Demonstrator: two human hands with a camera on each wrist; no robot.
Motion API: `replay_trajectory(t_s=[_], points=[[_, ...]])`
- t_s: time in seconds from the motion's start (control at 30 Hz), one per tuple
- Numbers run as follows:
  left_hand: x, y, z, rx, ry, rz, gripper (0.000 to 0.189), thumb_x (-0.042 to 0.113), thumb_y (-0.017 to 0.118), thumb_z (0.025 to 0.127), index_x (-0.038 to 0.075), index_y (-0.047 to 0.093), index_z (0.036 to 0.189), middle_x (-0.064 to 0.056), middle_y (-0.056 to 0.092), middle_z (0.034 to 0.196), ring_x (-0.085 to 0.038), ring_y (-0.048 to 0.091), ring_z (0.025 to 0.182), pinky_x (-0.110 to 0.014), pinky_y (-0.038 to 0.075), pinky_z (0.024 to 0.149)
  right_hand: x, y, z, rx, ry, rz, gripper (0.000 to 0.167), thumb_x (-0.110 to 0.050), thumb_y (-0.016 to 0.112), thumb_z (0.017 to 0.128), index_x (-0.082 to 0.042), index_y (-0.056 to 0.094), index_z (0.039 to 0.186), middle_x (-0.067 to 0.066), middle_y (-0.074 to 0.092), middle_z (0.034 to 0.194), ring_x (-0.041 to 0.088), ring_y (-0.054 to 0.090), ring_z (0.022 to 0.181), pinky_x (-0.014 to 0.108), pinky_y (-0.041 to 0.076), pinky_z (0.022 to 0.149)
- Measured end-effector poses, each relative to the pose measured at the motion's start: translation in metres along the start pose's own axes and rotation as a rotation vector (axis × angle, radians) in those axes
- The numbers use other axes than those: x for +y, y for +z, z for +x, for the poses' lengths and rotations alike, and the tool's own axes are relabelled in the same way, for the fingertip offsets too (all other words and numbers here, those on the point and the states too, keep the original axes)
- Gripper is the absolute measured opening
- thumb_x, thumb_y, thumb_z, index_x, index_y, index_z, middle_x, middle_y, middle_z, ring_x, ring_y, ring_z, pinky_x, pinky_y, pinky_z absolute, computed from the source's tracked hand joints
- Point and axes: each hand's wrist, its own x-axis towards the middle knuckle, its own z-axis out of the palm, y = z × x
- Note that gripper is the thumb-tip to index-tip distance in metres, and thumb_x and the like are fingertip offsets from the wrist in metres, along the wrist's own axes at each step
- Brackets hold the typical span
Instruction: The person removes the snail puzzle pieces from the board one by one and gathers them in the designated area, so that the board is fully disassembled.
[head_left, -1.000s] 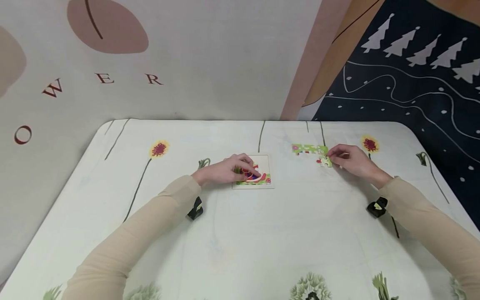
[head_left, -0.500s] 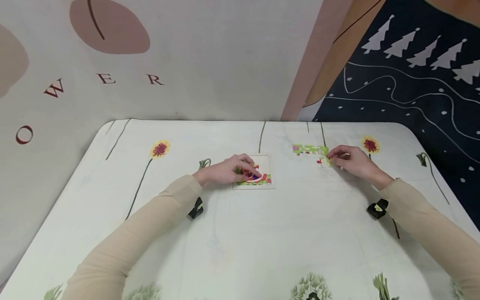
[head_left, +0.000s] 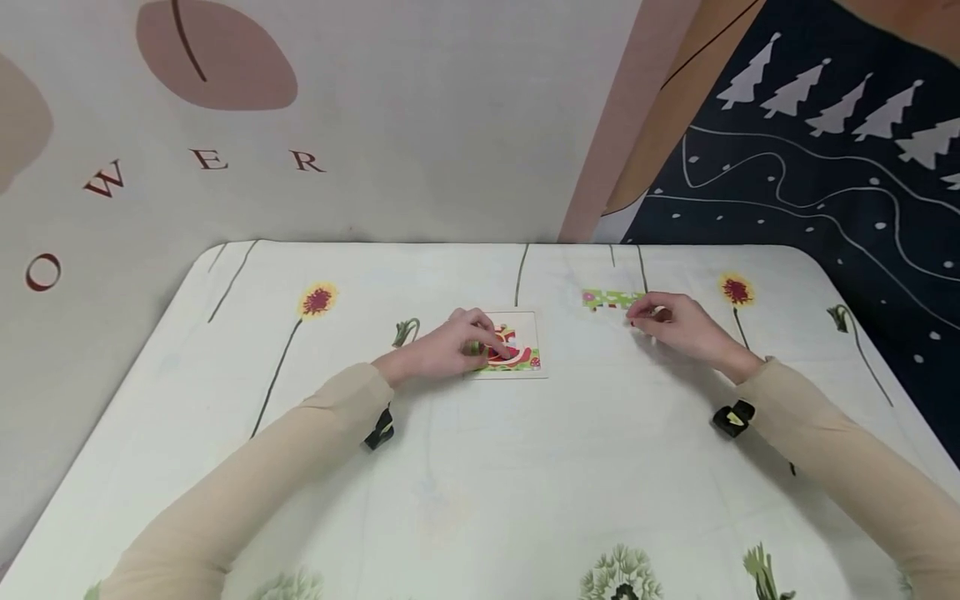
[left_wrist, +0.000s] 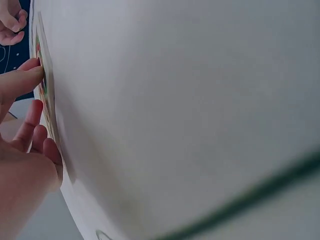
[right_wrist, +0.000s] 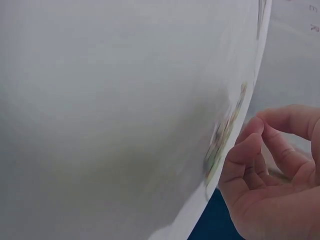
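Note:
A square jigsaw tray (head_left: 531, 322) with a pale border lies mid-table, partly filled with a colourful picture in red and green. My left hand (head_left: 444, 345) rests over its left side, fingertips touching the pieces and hiding part of the picture. In the left wrist view, thumb and index finger (left_wrist: 22, 82) reach the tray's face while the other fingers lie by its edge. To the right, my right hand (head_left: 678, 327) hovers beside loose green jigsaw pieces (head_left: 609, 298), covering some of them. Its fingertips are close together in the right wrist view, with no piece visible between them.
A white cloth printed with flowers (head_left: 317, 301) covers the table (head_left: 480, 483). Behind it hangs a pale printed backdrop (head_left: 450, 125), with a dark tree-patterned part (head_left: 795, 183) at the right. Each wrist carries a small black camera (head_left: 732, 418).
My right hand has moved left, over loose pieces that showed before. The left hand has shifted slightly, its fingertips still on the tray, and more red shows beside them.

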Motion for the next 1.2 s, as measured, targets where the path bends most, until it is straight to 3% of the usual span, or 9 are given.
replay_trajectory(t_s=[0.3,0.5,0.8,1.03,1.2], points=[[-0.008,-0.006,-0.011,0.009,-0.017,-0.053,0.022,0.004,0.067,0.089,0.011,0.075,0.108,-0.004,0.053,0.112,-0.025,0.041,0.107,-0.041,0.037,0.09,-0.02,0.019,0.011,-0.035,-0.074,-0.006,0.014,-0.004,0.059,0.094,0.001,0.066,0.105,0.017,0.062,0.105,0.024,0.055,0.077,0.027,0.044,0.062],[-0.013,-0.01,-0.01,-0.028,-0.027,-0.123,0.023,0.005,0.067,0.089,0.011,0.074,0.11,-0.004,0.052,0.114,-0.024,0.041,0.11,-0.041,0.039,0.093,-0.035,0.033,0.018,-0.052,-0.129,0.004,0.013,-0.001,0.059,0.092,0.001,0.067,0.102,0.016,0.063,0.104,0.022,0.056,0.078,0.026,0.044,0.065],[-0.02,-0.011,-0.007,-0.055,-0.011,-0.138,0.023,0.004,0.067,0.088,0.009,0.074,0.11,-0.008,0.052,0.117,-0.026,0.039,0.111,-0.042,0.034,0.092,-0.053,0.054,0.031,-0.114,-0.201,0.013,0.015,0.001,0.06,0.09,0.0,0.068,0.103,0.01,0.063,0.098,0.023,0.056,0.081,0.033,0.045,0.071],[-0.021,-0.01,-0.006,-0.067,-0.025,-0.161,0.024,0.004,0.065,0.089,0.008,0.074,0.111,-0.009,0.051,0.119,-0.027,0.037,0.112,-0.043,0.034,0.092,-0.064,0.067,0.039,-0.168,-0.222,0.062,0.017,-0.001,0.061,0.091,-0.001,0.068,0.106,0.009,0.065,0.099,0.023,0.056,0.08,0.033,0.045,0.07],[-0.022,-0.01,-0.005,-0.071,-0.028,-0.163,0.024,0.004,0.065,0.089,0.009,0.074,0.111,-0.008,0.051,0.119,-0.027,0.038,0.113,-0.044,0.033,0.094,-0.07,0.074,0.042,-0.209,-0.182,0.064,0.019,-0.005,0.06,0.093,-0.001,0.067,0.111,0.009,0.064,0.103,0.022,0.055,0.083,0.033,0.045,0.071]])
